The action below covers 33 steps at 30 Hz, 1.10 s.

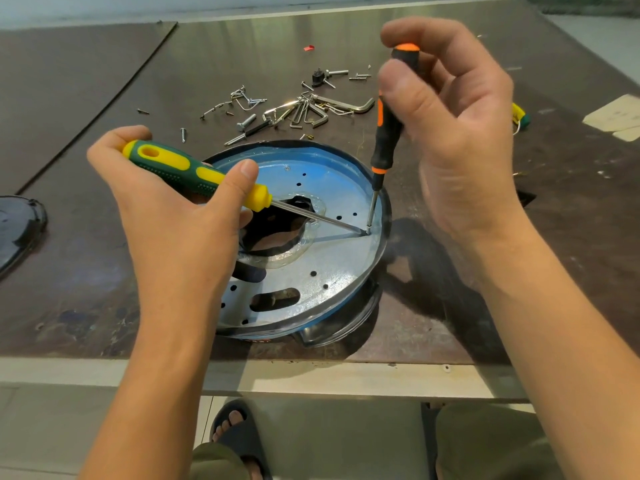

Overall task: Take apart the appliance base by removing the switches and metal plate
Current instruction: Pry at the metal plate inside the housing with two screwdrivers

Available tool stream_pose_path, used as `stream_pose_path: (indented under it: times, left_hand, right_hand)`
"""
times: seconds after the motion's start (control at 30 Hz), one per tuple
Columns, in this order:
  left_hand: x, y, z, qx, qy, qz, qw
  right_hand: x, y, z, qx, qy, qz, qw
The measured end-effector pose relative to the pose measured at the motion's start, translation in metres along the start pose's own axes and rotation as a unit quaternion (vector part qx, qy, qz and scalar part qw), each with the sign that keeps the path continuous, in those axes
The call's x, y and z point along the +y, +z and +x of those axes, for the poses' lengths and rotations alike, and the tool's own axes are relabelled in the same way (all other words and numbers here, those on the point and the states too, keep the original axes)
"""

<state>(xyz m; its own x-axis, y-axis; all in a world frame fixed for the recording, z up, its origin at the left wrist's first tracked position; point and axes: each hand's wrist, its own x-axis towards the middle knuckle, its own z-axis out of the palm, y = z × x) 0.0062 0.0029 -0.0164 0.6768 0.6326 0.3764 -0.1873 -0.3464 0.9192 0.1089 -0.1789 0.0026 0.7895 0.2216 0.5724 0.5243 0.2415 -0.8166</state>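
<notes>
The round appliance base (375, 202) lies on the table near its front edge, with a perforated metal plate (332, 258) set inside its dark rim. My left hand (166, 216) grips a green and yellow screwdriver (194, 173), whose shaft slants right across the plate's central opening. My right hand (450, 126) pinches a black and orange screwdriver (388, 133) held almost upright. Both tips meet at one spot near the plate's right rim. No switches show.
Loose screws and bolts (242, 126) and a set of hex keys (311, 109) lie scattered behind the base. A black curved part (19, 226) sits at the left edge. A yellow and green tool (519, 116) peeks out behind my right hand. Table edge (311, 374) runs close below the base.
</notes>
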Motion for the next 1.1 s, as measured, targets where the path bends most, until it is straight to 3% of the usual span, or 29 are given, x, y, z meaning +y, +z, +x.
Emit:
stream_pose_path:
  times: [0.1, 0.23, 0.4, 0.57, 0.7, 0.9, 1.1]
  left_hand:
    - [-0.0003, -0.0001, -0.0002, -0.001, 0.0, 0.001, 1.0]
    - [0.0, 0.0, -0.0003, -0.002, 0.002, 0.003, 1.0]
    - [0.0006, 0.0013, -0.0005, 0.0, 0.005, 0.0, 1.0]
    - [-0.0008, 0.0007, -0.0002, -0.001, 0.003, -0.001, 1.0]
    - [-0.0009, 0.0012, -0.0002, -0.001, 0.009, -0.002, 1.0]
    - [-0.0008, 0.0009, 0.0, 0.002, 0.006, -0.004, 1.0]
    - [-0.0015, 0.0011, -0.0001, 0.001, 0.009, 0.0, 1.0]
  right_hand:
    - [0.0011, -0.0011, 0.0006, -0.004, -0.029, -0.021, 0.999]
    - [-0.0001, -0.0038, -0.0004, 0.004, 0.018, 0.046, 0.999]
    - [0.001, -0.0027, 0.0009, 0.004, -0.016, -0.016, 1.0]
    - [0.0014, -0.0053, -0.0003, 0.004, 0.016, 0.044, 0.999]
    - [0.0032, -0.0032, 0.0002, 0.006, -0.011, -0.028, 1.0]
    - [0.0022, -0.0063, -0.0009, -0.01, 0.028, 0.043, 0.999]
    - [0.0037, -0.0061, 0.0012, -0.023, -0.001, -0.002, 1.0]
